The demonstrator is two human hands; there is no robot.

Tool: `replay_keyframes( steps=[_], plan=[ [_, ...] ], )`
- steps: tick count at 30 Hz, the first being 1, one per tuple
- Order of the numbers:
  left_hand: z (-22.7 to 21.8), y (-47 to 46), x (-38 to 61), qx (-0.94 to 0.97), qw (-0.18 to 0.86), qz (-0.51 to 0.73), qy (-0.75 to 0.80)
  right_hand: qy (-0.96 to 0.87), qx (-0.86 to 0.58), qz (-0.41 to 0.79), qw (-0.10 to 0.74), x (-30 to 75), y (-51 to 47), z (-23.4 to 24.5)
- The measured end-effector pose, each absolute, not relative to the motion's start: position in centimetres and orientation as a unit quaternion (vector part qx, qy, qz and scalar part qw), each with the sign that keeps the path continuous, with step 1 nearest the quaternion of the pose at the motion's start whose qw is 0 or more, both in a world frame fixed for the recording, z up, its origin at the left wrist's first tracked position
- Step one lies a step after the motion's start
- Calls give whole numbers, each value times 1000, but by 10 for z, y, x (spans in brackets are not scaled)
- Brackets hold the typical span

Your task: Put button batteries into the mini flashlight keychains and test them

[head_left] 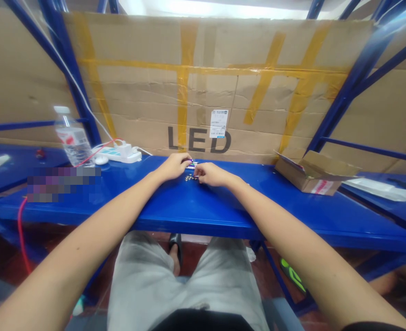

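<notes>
Both my arms reach forward over a blue metal shelf [196,207]. My left hand [174,165] is curled, its fingertips pinching a small metallic part near the back of the shelf. My right hand [211,174] is closed too, fingers pressed on small shiny parts [190,177] lying on the shelf between the two hands. The parts are too small to name. The hands almost touch each other.
A plastic water bottle [72,140] and a white power strip [122,152] with red and white cables stand at the left. An open cardboard box [309,177] sits at the right. A taped cardboard sheet [223,87] marked LED backs the shelf. Blue rack posts stand on both sides.
</notes>
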State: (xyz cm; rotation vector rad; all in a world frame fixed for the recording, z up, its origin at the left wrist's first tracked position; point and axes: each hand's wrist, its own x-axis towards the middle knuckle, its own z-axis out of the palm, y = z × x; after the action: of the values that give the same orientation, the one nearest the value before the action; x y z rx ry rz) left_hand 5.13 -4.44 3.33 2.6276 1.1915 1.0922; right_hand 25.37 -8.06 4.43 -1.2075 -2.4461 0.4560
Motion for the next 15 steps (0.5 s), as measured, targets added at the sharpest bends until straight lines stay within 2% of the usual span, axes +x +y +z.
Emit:
replay_keyframes(
  steps=[3,6,10,15],
  plan=[
    [38,-48,45,867,57,312,385,-853,-435,218,189,256,-80,43],
    [43,-49,40,874,107,276,386,-846,-442,221,199,257,-82,43],
    [44,-46,36,871,172,256,382,-853,-443,173,214,254,-80,38],
    [43,-45,35,878,204,211,378,-878,-424,80,208,247,-78,29]
  ],
)
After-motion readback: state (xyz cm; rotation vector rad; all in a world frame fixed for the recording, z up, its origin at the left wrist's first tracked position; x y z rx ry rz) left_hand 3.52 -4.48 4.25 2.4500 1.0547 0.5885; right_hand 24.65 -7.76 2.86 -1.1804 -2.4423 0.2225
